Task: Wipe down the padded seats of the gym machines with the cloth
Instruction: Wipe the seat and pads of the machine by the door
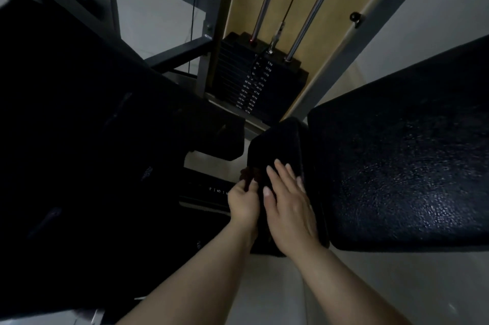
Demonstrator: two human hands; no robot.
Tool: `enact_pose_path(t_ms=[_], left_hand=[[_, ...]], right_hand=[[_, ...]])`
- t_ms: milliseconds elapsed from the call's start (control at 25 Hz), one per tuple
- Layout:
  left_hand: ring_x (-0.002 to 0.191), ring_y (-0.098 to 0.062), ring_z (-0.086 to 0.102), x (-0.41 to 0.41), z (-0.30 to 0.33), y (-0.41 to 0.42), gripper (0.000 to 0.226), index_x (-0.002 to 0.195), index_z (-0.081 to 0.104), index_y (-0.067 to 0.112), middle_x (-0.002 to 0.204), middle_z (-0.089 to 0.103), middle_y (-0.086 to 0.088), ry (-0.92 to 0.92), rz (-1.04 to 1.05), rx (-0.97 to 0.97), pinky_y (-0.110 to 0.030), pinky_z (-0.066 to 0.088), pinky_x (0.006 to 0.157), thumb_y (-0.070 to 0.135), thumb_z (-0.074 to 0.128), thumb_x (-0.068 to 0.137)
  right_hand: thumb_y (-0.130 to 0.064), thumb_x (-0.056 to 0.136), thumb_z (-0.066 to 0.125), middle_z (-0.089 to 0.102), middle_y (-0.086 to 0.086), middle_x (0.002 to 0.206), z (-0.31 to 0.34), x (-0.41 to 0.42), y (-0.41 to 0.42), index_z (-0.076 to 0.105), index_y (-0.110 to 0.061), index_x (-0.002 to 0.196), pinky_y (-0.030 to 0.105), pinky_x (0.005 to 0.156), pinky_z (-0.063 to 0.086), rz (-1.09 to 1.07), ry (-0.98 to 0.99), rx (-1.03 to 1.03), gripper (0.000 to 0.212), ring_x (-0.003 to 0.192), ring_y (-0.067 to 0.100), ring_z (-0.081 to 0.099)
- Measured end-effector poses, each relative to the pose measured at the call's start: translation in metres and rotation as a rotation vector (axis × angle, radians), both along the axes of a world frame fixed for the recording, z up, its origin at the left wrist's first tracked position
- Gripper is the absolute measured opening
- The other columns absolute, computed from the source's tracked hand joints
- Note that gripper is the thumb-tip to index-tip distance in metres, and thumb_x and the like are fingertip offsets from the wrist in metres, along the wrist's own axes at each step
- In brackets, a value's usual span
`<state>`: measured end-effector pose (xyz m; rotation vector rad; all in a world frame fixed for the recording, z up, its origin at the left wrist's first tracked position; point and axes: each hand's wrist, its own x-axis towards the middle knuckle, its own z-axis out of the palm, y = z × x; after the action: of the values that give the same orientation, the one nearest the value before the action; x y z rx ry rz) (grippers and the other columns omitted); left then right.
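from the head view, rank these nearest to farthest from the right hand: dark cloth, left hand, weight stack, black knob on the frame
1. dark cloth: the right hand lies flat on it.
2. left hand: just beside it, pinching the cloth's lower corner.
3. weight stack: ahead, up the middle.
4. black knob: high on the frame, upper right.

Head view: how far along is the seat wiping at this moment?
Done: nothing shows as finished; no wipe marks can be made out on the padded seat. In hand: the right hand lies flat on the dark cloth at the seat's left edge, while the left hand pinches the cloth's corner. Left: the seat's broad surface, plus the dark pad at left.
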<state>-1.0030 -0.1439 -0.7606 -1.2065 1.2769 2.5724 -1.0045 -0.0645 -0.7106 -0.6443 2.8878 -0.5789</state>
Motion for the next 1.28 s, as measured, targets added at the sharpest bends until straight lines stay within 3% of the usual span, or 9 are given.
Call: enact_pose_path(t_ms=[200, 360, 480, 600, 720, 840, 960, 1160, 1280], left_hand=[[0.101, -0.023, 0.065, 0.025, 0.063, -0.042, 0.044, 0.115, 0.066, 0.014, 0.107, 0.07, -0.01, 0.043, -0.151, 0.335, -0.032, 0.05, 0.082, 0.046, 0.042, 0.097], [0.115, -0.02, 0.056, 0.031, 0.058, -0.077, 0.07, 0.12, 0.062, 0.022, 0.121, 0.063, -0.005, -0.038, -0.357, 0.395, -0.036, 0.041, 0.1, 0.073, 0.026, 0.087], [0.1, -0.017, 0.064, 0.029, 0.053, -0.102, 0.069, 0.108, 0.068, 0.022, 0.107, 0.069, -0.001, -0.09, -0.683, -0.089, -0.035, 0.049, 0.093, 0.075, 0.031, 0.085], [0.097, -0.02, 0.059, 0.014, 0.033, -0.143, 0.039, 0.105, 0.067, 0.018, 0.111, 0.062, -0.005, -0.138, -0.773, -1.119, -0.03, 0.049, 0.078, 0.048, 0.044, 0.093], [0.135, -0.028, 0.031, -0.013, 0.016, -0.201, 0.04, 0.134, 0.05, 0.019, 0.146, 0.036, -0.011, -0.148, -0.791, -1.749, -0.042, 0.031, 0.109, 0.029, 0.043, 0.095], [0.146, -0.023, -0.014, -0.023, -0.001, -0.226, 0.056, 0.152, 0.006, 0.019, 0.16, -0.01, -0.005, -0.256, -1.01, -1.824, -0.045, -0.006, 0.117, 0.039, 0.015, 0.101], [0.143, -0.021, -0.021, -0.019, -0.006, -0.224, 0.059, 0.15, -0.007, 0.019, 0.157, -0.019, -0.004, -0.256, -1.01, -1.898, -0.045, -0.012, 0.116, 0.044, 0.003, 0.097], [0.146, -0.021, -0.005, -0.02, -0.015, -0.226, 0.057, 0.15, 0.017, 0.016, 0.159, 0.002, -0.005, -0.21, -0.907, -1.939, -0.044, -0.009, 0.115, 0.041, 0.013, 0.099], [0.145, -0.023, 0.01, -0.018, -0.018, -0.225, 0.059, 0.146, 0.033, 0.012, 0.157, 0.018, -0.008, -0.207, -0.902, -1.936, -0.044, -0.001, 0.116, 0.041, 0.02, 0.096]], right_hand=[[-0.041, 0.096, 0.041, 0.037, -0.017, 0.138, 0.019, 0.012, -0.053, 0.025, -0.045, 0.144, 0.025, 0.1, 0.03, -0.389, -0.775, -0.793, 0.05, 0.128, 0.003, 0.034], [-0.029, 0.094, 0.056, 0.058, -0.003, 0.126, 0.002, 0.021, -0.081, 0.046, -0.038, 0.133, 0.04, 0.099, 0.046, -0.721, -0.788, -0.885, 0.041, 0.114, 0.017, 0.056], [-0.024, 0.097, 0.051, 0.064, 0.003, 0.114, -0.001, 0.021, -0.092, 0.055, -0.033, 0.124, 0.048, 0.092, 0.051, -0.972, -0.773, -0.825, 0.029, 0.102, 0.024, 0.062], [-0.023, 0.098, 0.05, 0.057, 0.006, 0.125, 0.001, 0.013, -0.094, 0.044, -0.029, 0.136, 0.049, 0.098, 0.047, -1.036, -0.776, -0.766, 0.039, 0.112, 0.027, 0.056], [-0.024, 0.098, 0.05, 0.053, 0.002, 0.132, -0.007, 0.004, -0.096, 0.043, -0.028, 0.138, 0.045, 0.102, 0.044, -0.963, -0.777, -0.675, 0.041, 0.116, 0.023, 0.053], [-0.024, 0.098, 0.05, 0.052, -0.001, 0.131, -0.018, -0.004, -0.1, 0.041, -0.027, 0.14, 0.041, 0.103, 0.042, -0.943, -0.716, -0.673, 0.043, 0.116, 0.02, 0.052], [-0.019, 0.097, 0.05, 0.057, -0.004, 0.12, -0.022, -0.028, -0.112, 0.049, -0.03, 0.129, 0.035, 0.096, 0.046, -0.927, -0.411, -0.77, 0.034, 0.109, 0.013, 0.055], [-0.013, 0.096, 0.049, 0.055, -0.002, 0.123, -0.032, -0.082, -0.13, 0.05, -0.029, 0.126, 0.014, 0.088, 0.044, -0.871, -0.192, -0.861, 0.034, 0.114, 0.013, 0.055], [-0.025, 0.095, 0.05, 0.039, -0.004, 0.143, -0.045, -0.088, -0.136, 0.04, -0.036, 0.132, 0.002, 0.093, 0.033, -0.631, -0.095, -0.795, 0.04, 0.131, 0.004, 0.038]])
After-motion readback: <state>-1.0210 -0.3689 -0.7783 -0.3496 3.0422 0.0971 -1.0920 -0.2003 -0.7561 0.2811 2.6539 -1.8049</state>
